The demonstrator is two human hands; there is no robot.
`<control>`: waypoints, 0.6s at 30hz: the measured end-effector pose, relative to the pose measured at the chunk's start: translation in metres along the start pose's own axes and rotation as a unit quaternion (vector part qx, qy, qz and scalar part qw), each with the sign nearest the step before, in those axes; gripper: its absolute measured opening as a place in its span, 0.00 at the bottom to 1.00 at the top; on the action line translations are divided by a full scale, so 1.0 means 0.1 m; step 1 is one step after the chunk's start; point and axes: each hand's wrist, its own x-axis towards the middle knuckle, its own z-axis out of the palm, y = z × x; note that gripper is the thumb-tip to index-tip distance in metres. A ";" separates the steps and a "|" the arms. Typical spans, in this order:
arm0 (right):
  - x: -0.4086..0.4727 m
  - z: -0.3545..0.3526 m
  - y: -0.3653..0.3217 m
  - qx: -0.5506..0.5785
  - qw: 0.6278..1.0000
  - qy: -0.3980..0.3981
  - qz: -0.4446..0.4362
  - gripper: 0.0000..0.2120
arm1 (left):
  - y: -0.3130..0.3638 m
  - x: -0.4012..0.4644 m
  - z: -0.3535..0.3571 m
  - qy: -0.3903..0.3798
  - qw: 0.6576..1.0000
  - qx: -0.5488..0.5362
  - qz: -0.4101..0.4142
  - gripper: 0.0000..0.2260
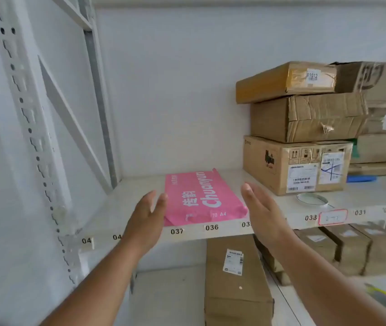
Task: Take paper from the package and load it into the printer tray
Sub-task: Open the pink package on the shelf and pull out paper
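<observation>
Pink A4 paper package (205,196): flat on white shelf (269,208), front edge. Left hand (148,220), right hand (261,212): flanking it, fingers straight, grasping nothing; contact seemingly none. Cardboard boxes (302,142) stacked right.

A4 paper pack (202,196) lies flat on the shelf (126,205), near its front edge. My left hand (148,216) is just left of the pack, my right hand (261,214) just right of it. Farther right on the shelf, 3 cardboard boxes (300,128) stacked, tape roll (312,199) in front of them. More boxes (236,281) on the shelf below.
</observation>
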 end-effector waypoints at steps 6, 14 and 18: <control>0.16 0.07 0.25 -0.133 0.989 0.009 0.069 0.35 | -0.14 -0.03 0.14 -0.065 0.993 0.096 0.007 0.12; 0.31 0.09 0.46 -0.215 0.976 -0.032 0.020 0.09 | -0.24 -0.01 0.27 -0.044 0.984 0.170 0.024 0.29; 0.25 0.01 0.45 -0.213 0.976 -0.036 -0.010 0.12 | -0.33 0.01 0.28 -0.012 0.983 0.181 0.014 0.32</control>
